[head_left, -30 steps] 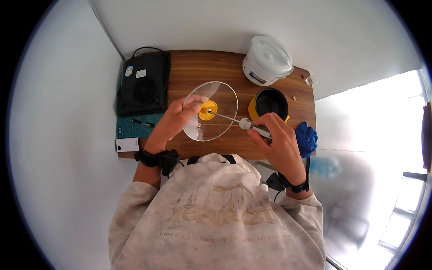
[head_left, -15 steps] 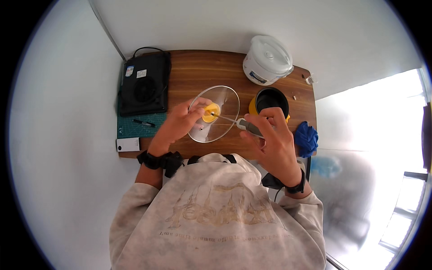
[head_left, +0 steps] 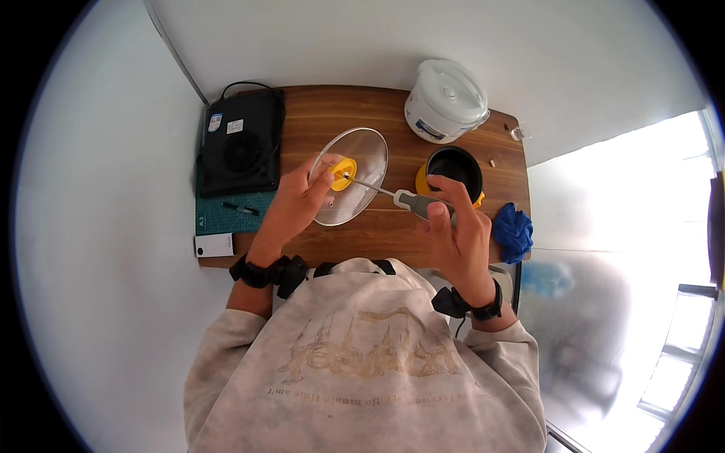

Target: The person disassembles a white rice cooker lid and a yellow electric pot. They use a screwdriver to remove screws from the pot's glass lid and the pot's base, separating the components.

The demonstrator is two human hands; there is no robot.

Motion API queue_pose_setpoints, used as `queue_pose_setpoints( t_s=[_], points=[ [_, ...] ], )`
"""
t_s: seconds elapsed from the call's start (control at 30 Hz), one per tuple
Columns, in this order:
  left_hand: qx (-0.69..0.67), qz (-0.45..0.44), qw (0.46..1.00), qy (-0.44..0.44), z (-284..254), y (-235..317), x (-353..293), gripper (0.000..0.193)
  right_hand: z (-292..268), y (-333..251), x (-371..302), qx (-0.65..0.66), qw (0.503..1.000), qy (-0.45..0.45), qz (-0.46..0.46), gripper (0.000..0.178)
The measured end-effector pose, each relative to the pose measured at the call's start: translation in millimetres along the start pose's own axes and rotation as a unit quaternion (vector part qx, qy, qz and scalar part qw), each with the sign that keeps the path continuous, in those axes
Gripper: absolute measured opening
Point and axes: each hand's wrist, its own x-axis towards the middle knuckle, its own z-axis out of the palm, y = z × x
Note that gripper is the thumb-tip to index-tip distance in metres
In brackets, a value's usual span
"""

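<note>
My left hand [head_left: 300, 198] holds a clear glass pot lid [head_left: 368, 162] tilted above the table, its fingers closed round the yellow lid knob [head_left: 341, 174]. From the right comes a screwdriver [head_left: 408, 201] with a grey and white handle, its thin shaft crossing in front of the glass. The tip meets the middle of the knob, at a small screw. My right hand [head_left: 458, 241] has its fingers about the rear of the handle, thumb along the near side.
Behind my right hand stands a yellow pot with a black inside [head_left: 455, 167]. A white lidded cooker [head_left: 447, 102] is at the back. A blue cloth [head_left: 513, 233] lies at right; on the left are an upturned black appliance [head_left: 242, 143], a green cutting mat [head_left: 215, 214], a pen [head_left: 240, 208] and a white box [head_left: 214, 245].
The lid has moved a little left and away from me and tilts more steeply. My right hand has shifted its grip toward the handle's rear, showing more of the screwdriver.
</note>
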Motion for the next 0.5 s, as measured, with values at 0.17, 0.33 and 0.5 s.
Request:
queue_pose_setpoints(
  t_s=[0.17,0.33,0.5],
  points=[
    [0.072,0.008,0.997,0.025,-2.9,3.3,-1.0,0.037,0.3,4.2,1.6,-0.036,0.999,-0.002,0.037,0.015],
    [0.069,0.020,0.996,0.052,-4.4,5.5,0.6,0.037,7.8,8.9,2.1,-0.049,0.998,0.008,-0.045,0.016],
    [0.079,0.024,0.995,0.062,-7.1,14.0,-1.6,0.037,7.5,6.6,-3.5,-0.079,0.992,-0.010,-0.100,0.022]
  ],
)
